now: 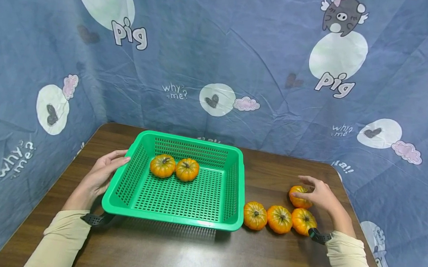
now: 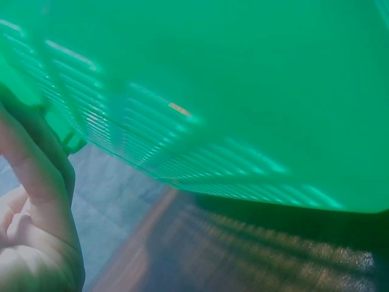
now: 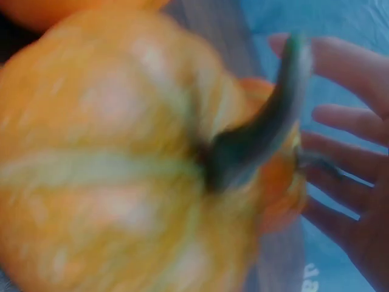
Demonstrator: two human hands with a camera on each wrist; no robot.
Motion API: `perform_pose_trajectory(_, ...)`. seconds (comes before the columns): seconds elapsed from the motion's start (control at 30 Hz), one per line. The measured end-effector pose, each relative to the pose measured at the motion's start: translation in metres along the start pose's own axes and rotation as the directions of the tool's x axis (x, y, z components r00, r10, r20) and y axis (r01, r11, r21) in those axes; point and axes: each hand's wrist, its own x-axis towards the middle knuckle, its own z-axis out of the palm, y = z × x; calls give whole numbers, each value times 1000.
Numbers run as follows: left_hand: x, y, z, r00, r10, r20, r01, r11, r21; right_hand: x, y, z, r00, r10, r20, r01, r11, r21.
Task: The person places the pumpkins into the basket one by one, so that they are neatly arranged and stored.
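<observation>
A green plastic basket [image 1: 172, 217] with slotted walls stands on the table. Two small orange pumpkins, one on the left [image 1: 162, 166] and one on the right [image 1: 187, 170], lie inside it near the back. My left hand [image 1: 99, 175] holds the basket's left rim, with a digit over the edge; in the left wrist view the slotted wall fills most of the picture. My right hand [image 1: 318, 195] is spread around a small pumpkin [image 1: 298, 198] at the right, its fingers loose. A large, blurred pumpkin [image 3: 109, 158] with a dark green stem fills the right wrist view.
Three more pumpkins stand in a row right of the basket: one [image 1: 255, 215] beside its corner, one in the middle [image 1: 279, 219], and one [image 1: 303, 221] below the right hand. A blue printed cloth [image 1: 189, 58] hangs behind the brown table [image 1: 258, 258].
</observation>
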Motion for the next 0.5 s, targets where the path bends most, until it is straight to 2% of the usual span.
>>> perform_pose_trajectory(0.13, 0, 0, 0, 1000, 4, 6, -4, 1000, -10, -3, 15, 6, 999, -10, -37, 12, 998, 67)
perform_pose_trajectory(0.23, 0, 0, 0, 1000, 3, 7, -3, 1000, -9, -7, 23, 10, 998, -9, -56, 14, 996, 83)
perform_pose_trajectory(0.5, 1, -1, -1, 1000, -9, -8, 8, 1000, -8, -18, 33, 18, 997, 48, -54, -42, 994, 101)
